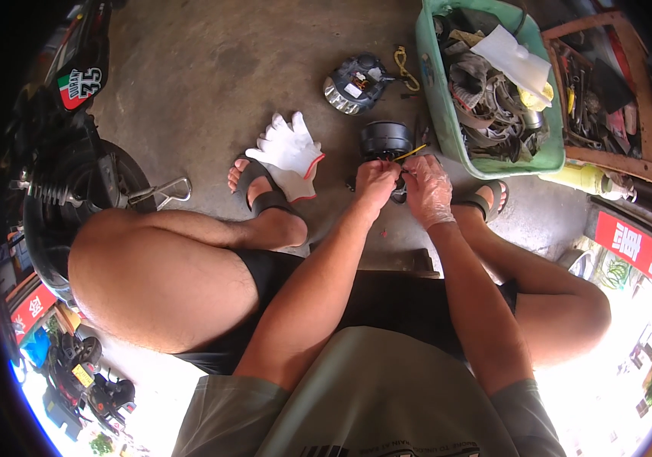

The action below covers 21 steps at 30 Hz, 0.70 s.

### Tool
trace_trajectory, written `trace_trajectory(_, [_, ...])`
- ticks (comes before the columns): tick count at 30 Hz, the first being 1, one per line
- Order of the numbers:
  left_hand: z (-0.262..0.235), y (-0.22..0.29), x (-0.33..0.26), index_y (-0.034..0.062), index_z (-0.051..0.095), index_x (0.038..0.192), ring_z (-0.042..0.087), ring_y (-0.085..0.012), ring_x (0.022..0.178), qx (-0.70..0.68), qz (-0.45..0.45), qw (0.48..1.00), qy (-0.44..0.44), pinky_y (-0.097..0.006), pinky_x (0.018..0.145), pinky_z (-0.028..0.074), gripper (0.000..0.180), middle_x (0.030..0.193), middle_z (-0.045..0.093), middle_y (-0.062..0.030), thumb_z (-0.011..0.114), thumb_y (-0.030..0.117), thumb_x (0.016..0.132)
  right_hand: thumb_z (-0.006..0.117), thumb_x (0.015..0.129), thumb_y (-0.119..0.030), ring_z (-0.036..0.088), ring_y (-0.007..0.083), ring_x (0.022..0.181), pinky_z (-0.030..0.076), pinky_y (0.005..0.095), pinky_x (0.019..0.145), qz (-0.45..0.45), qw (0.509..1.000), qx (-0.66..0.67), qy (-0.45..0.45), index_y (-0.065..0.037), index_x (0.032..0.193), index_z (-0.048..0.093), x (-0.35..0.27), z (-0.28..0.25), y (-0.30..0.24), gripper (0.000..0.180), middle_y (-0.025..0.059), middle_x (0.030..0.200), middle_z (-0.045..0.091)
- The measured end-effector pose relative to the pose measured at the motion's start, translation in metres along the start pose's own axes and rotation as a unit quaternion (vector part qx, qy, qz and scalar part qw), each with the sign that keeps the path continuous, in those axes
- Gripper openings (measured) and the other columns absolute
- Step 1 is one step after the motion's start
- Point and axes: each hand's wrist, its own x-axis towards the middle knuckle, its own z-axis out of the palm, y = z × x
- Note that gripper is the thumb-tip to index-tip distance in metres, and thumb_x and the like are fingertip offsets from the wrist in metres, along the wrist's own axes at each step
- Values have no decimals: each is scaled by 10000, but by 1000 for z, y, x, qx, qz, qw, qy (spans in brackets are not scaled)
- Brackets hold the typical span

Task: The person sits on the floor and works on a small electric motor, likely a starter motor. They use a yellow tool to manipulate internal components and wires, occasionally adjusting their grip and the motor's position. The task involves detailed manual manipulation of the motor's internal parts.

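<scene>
My left hand [377, 185] is bare and closed at the near end of a black round motor-like part [386, 140] on the floor. My right hand [428, 190], in a thin clear plastic glove, is closed right beside it, fingertips pinched together. What the fingers grip is small, dark and mostly hidden by them. A thin yellow strand [415, 151] sticks out just above my right fingers. Farther off lies a black round housing [356, 84] with a ribbed silvery rim and a label, close to a looped yellow cord [406, 68].
A green plastic tub [436, 91] of rags and old parts stands to the right, with a rusty tool frame [645, 91] beyond it. White work gloves [284, 148] lie by my left foot. A motorcycle wheel [86, 183] is at the left.
</scene>
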Motion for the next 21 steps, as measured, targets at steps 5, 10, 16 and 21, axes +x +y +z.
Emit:
trace_trajectory(5, [-2, 3, -2, 95, 601, 726, 463, -36, 546, 10, -15, 1000, 3, -209, 489, 354, 161, 648, 538, 52, 637, 187, 853, 654, 770, -123, 576, 315, 869, 438, 440, 753, -33, 999, -28, -4, -119, 880, 606, 3, -2, 0, 120, 82, 881, 600])
trace_trajectory(10, [0, 3, -3, 83, 615, 744, 479, -37, 552, 28, -22, 999, 11, -206, 489, 367, 144, 654, 550, 45, 644, 177, 849, 627, 788, -137, 604, 327, 841, 469, 451, 731, 20, 1000, -13, -4, -120, 853, 624, 3, 3, 2, 67, 98, 885, 627])
trace_trajectory(16, [0, -2, 2, 60, 629, 773, 481, -36, 551, 49, -22, 998, 23, -197, 475, 368, 118, 668, 561, 39, 634, 141, 859, 565, 755, -59, 659, 330, 834, 539, 411, 731, -122, 966, -120, -192, -63, 844, 655, 10, 28, 45, 127, 119, 879, 672])
trace_trajectory(21, [0, 2, -3, 55, 626, 777, 454, -36, 539, -11, -20, 1000, -3, -200, 470, 348, 117, 667, 551, 40, 620, 127, 870, 565, 768, -62, 641, 250, 711, 528, 350, 649, -62, 990, -15, -123, -27, 863, 665, 6, 30, 47, 143, 118, 815, 652])
